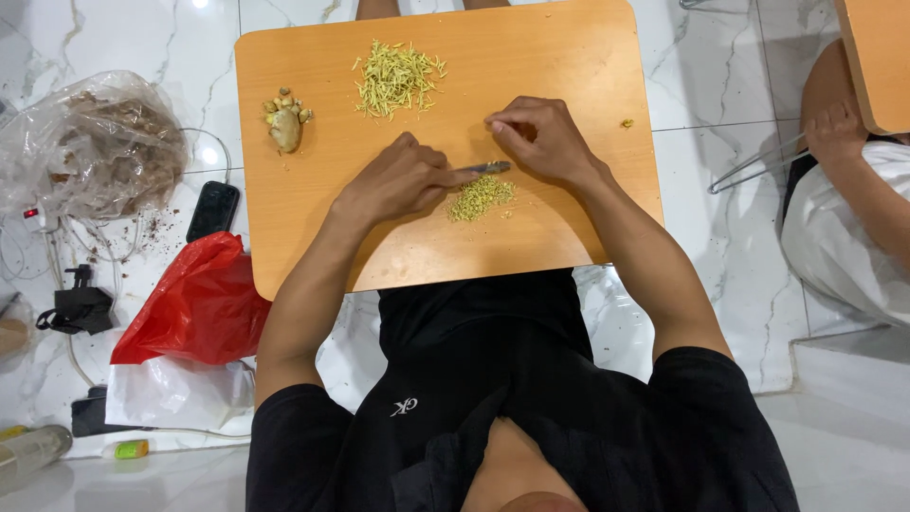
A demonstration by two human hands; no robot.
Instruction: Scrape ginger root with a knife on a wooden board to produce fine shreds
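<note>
My left hand (pixel 403 178) grips a small knife (pixel 485 168) over chopped shreds (pixel 481 197); my right hand (pixel 542 139) pinches its fingertips closed on the wooden board (pixel 569 57).

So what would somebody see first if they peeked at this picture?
Probably the two hands in the middle of the orange board: the left hand holds a small knife over a little pile of chopped yellow-green bits, beside the right hand. A bigger pile of strips lies at the far edge, ginger to its left.
</note>
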